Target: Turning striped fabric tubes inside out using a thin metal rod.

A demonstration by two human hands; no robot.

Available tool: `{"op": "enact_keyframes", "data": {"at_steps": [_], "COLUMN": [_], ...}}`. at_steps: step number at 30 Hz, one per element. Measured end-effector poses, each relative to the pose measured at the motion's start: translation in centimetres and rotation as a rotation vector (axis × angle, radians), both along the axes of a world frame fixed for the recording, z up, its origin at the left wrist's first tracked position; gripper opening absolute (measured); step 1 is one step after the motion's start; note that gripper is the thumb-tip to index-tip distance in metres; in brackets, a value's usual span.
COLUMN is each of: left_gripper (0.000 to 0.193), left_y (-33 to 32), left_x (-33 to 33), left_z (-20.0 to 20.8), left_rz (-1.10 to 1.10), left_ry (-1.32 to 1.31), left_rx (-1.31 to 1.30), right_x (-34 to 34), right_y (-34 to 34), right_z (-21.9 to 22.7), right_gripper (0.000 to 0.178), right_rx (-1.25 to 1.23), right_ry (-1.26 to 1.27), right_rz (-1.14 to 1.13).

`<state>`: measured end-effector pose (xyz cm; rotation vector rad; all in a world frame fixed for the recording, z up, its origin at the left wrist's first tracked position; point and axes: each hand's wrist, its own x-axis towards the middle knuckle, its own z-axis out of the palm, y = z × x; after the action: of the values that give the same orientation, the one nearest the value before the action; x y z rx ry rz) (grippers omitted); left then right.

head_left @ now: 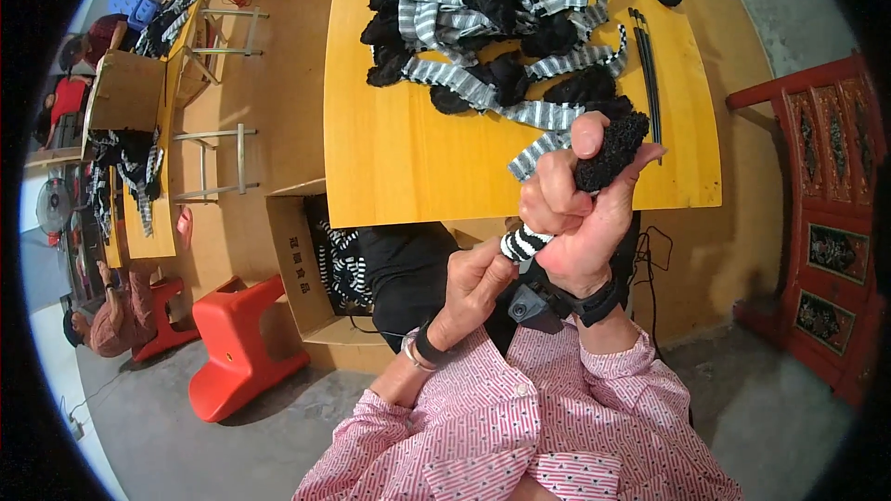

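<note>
A black-and-white striped knitted sock (613, 153) is held between my two hands in front of the table's near edge. My right hand (580, 213) is wrapped around it, with a bunched, fuzzy black end sticking out at the top. Below that fist, my left hand (475, 286) pinches the striped end between thumb and fingers. Just beyond lies a heap of similar socks (478, 14), grey-striped with black ends, on the yellow table (399, 167).
Thin black rods (648, 83) lie on the table right of the heap. An open cardboard box (302, 269) with striped knitwear stands below the table, near a red stool (237, 343). A carved red wooden piece (817, 223) stands at right. Other people (116, 315) sit at far left.
</note>
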<state>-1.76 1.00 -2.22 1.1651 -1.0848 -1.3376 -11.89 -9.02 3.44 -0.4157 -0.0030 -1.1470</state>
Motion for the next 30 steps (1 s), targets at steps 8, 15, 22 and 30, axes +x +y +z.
{"op": "enact_keyframes", "data": {"at_steps": [8, 15, 22, 30], "left_gripper": [0.028, 0.023, 0.015, 0.011], "left_y": [-0.8, -0.5, 0.0, 0.6], "left_x": [0.1, 0.3, 0.2, 0.2], "left_z": [0.7, 0.3, 0.2, -0.6], "left_rz": [0.001, 0.046, 0.079, 0.202], "left_ry": [-0.134, -0.326, -0.365, -0.394], "left_rx": [-0.02, -0.159, -0.166, -0.221], "right_x": [-1.0, -1.5, -2.6, -1.5], "right_y": [-0.2, -0.8, -2.9, -2.6], "right_z": [0.9, 2.1, 2.5, 1.1], "right_gripper": [0.068, 0.058, 0.042, 0.037], "right_rx": [-0.008, -0.162, -0.071, -0.06], "right_ry": [0.29, 0.471, -0.037, -0.274], "right_rz": [-0.176, -0.265, 0.026, 0.283]}}
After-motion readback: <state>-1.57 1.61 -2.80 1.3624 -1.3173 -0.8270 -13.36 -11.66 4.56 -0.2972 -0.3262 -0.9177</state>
